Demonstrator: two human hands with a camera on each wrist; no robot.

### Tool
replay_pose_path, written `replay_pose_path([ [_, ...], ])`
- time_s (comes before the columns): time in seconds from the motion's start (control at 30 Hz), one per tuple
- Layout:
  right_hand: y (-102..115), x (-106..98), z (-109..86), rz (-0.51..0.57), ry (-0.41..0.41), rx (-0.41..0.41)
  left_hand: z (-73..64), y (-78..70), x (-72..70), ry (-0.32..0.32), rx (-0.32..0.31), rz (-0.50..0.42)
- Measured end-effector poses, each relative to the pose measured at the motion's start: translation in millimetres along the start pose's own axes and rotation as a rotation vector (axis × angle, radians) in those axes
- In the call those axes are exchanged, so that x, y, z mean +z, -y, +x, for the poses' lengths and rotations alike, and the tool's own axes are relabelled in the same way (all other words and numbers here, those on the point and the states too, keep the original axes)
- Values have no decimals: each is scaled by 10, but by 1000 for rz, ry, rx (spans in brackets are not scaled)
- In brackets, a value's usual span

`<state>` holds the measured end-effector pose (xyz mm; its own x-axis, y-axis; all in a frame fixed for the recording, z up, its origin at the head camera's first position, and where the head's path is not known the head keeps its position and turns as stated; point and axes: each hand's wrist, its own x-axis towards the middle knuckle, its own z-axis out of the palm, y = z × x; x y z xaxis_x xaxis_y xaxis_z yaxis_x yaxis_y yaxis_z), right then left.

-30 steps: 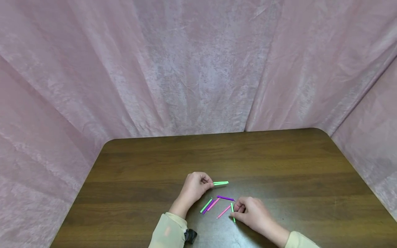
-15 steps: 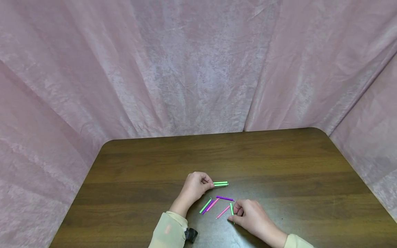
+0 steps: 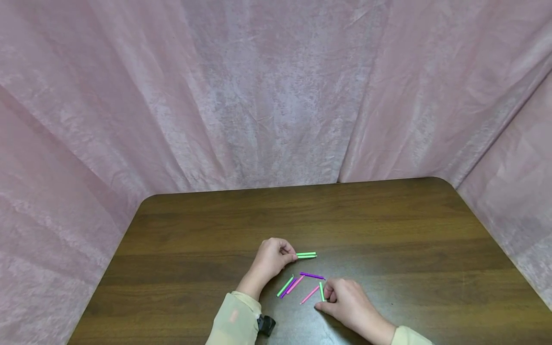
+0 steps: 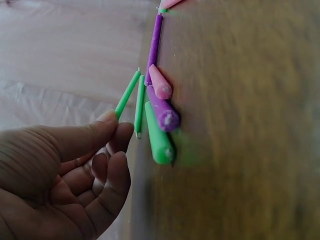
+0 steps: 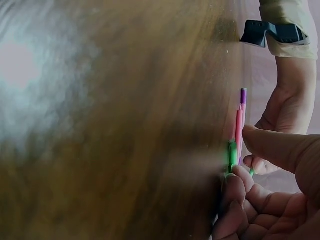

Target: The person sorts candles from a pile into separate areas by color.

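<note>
In the head view, two green birthday candles lie almost side by side at the fingertips of my left hand. The left wrist view has thumb and index finger pinching one green candle, with the other close along it. My right hand is beside an upright-pointing green candle, its fingertips right at that candle's lower part. In the right wrist view, the thumb stands apart from the bent fingers, and the candle shows beyond the fingertips.
Left of the right hand, a green, a purple and a pink candle lie slanted together. Above runs a purple candle; another pink one slants nearby. Pink curtains hang behind the wooden table.
My right hand has shifted slightly left and its thumb has moved down past the green candle, whose lower end is now hidden. The two green candles at my left hand lie more nearly parallel.
</note>
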<state>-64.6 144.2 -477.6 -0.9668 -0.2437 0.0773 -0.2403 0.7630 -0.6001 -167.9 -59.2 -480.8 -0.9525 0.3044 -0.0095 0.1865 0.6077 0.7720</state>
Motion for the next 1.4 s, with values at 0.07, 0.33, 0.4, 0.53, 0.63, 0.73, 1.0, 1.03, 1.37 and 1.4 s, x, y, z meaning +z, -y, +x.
replay_pose_path([
  [0.07,1,7,-4,-18,-6,-6,4,2,0,-2,3,12],
  [0.33,-1,40,-29,-64,-9,-6,-8,12,9,4,10,80],
  [0.4,1,44,-32,-71,-15,-7,-6,15,13,0,18,97],
  [0.53,2,42,-40,-84,-26,-5,-2,15,18,-2,26,127],
  [0.63,-2,36,-49,-93,-32,-3,2,11,22,-3,30,153],
  [0.73,-17,31,-58,-105,-32,-2,6,4,25,-9,42,184],
  [1.0,-60,8,-79,-145,-47,-25,7,-32,25,-42,73,238],
  [1.03,-65,4,-83,-145,-48,-21,6,-35,27,-45,74,244],
  [1.37,-114,-79,-128,-144,-57,20,16,-39,41,-40,82,273],
  [1.4,-117,-86,-132,-143,-56,19,17,-39,40,-40,85,274],
])
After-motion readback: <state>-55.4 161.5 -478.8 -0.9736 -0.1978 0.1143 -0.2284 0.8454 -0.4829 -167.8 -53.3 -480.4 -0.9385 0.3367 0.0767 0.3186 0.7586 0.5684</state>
